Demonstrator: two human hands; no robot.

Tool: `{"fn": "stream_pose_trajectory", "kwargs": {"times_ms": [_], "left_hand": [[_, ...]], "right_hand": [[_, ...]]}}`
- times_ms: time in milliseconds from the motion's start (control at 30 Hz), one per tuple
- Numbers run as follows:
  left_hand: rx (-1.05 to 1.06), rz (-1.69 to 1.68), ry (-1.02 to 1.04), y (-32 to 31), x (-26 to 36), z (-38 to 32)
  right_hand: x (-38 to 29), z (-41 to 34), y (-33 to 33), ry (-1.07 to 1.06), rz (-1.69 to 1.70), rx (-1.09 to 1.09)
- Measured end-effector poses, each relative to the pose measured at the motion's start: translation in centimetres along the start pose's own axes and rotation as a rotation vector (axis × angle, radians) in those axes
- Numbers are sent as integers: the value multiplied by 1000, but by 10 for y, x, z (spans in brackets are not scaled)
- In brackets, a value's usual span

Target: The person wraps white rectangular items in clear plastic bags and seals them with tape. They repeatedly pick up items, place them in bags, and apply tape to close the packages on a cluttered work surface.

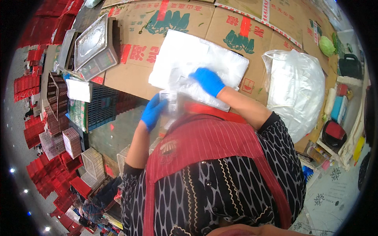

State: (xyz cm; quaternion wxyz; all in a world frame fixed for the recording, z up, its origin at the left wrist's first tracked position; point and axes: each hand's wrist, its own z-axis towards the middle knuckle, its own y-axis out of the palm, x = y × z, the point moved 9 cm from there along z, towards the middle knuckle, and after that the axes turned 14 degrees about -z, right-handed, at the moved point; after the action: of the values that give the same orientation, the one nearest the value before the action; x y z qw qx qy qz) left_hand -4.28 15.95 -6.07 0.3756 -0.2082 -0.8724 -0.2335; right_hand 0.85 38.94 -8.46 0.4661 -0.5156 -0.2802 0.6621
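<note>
My left hand (154, 111), in a blue glove, pinches a strip of white printed labels (169, 101) in front of the apron. The strip is blurred at its lower end. My right hand (209, 82), gloved in blue too, presses on a stack of white plastic bags (233, 63); its fingertips are blurred. Under the stack lies flattened cardboard (133, 75) printed with green vegetables and red characters. A red apron (206, 135) covers the front of my body, and a red patch shows just beyond its top edge.
A weighing scale (93, 44) with a metal pan stands at left. Rightward sit a bulging clear bag of white material (295, 91), a cabbage (327, 46) and a white radish (329, 101). A blue plastic crate (102, 107) is below the table's left edge. Red crates (44, 174) fill the floor beyond.
</note>
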Motion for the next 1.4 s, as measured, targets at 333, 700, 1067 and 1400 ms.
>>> {"fn": "stream_pose_trajectory", "kwargs": {"times_ms": [333, 700, 1067, 1400], "left_hand": [[294, 785, 129, 25, 2, 83], [-24, 27, -51, 12, 1, 7], [176, 454, -89, 19, -15, 70], [-41, 68, 6, 11, 11, -6]], "right_hand": [[-38, 0, 2, -116, -155, -247], [8, -2, 8, 73, 175, -47], [-42, -13, -1, -86, -132, -226], [15, 7, -11, 104, 9, 24]]}}
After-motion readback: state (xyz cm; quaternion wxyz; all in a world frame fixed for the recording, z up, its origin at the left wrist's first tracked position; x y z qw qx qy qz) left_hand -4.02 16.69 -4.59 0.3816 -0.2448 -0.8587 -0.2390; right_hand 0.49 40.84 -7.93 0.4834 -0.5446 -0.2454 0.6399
